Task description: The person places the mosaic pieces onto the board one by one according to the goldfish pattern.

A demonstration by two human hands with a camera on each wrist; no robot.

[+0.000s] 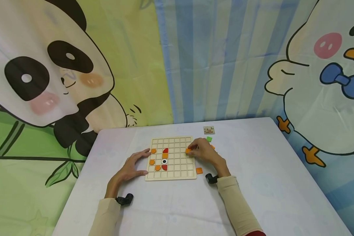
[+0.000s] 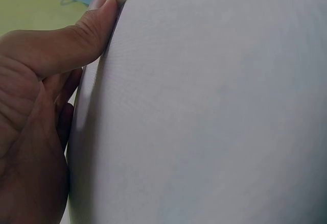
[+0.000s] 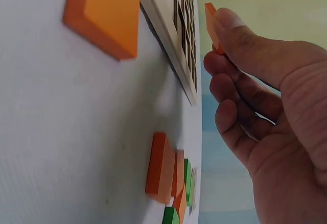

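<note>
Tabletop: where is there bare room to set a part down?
Bare: the tabletop between the board, left sleeve and right sleeve; also the wide patch right of that sleeve. Crowded around the board's right edge: the right hand, a loose orange tile, a green tile and the small card.

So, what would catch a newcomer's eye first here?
Likely the big cartoon panda at left and the white bird at right, both on the backdrop. On the table below, the left hand touches the left edge of a gridded board; the right hand pinches an orange tile near its right side.
</note>
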